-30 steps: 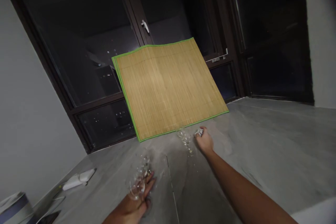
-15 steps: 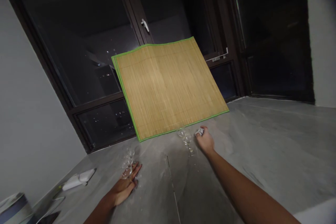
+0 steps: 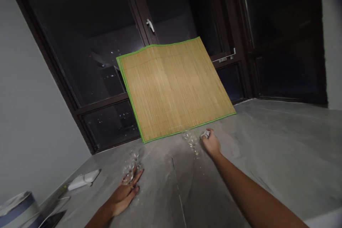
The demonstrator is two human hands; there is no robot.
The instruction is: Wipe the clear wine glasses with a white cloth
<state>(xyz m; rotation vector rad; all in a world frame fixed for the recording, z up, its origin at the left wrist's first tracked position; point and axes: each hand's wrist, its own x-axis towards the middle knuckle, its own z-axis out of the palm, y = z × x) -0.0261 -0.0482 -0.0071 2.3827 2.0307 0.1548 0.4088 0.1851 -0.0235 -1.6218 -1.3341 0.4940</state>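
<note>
My right hand (image 3: 211,143) is closed around a crumpled white cloth or tissue (image 3: 205,134), just right of some clear stemmed glasses (image 3: 193,140) standing near the mat's lower edge. On the left, my left hand (image 3: 127,193) lies low with its fingers apart, beside another group of clear stemmed glasses (image 3: 128,171). One of these glasses overlaps the back of its fingers in view; whether they touch cannot be made out.
A bamboo mat (image 3: 176,89) with green edging leans on the dark window (image 3: 88,60) behind the grey surface (image 3: 267,142). A white folded item (image 3: 84,180) and a striped container (image 3: 20,212) are at the left.
The view has shifted slightly, moving the scene a little to the right. My left hand's fingers have shifted slightly beside the glasses. My right hand still holds the white cloth or tissue.
</note>
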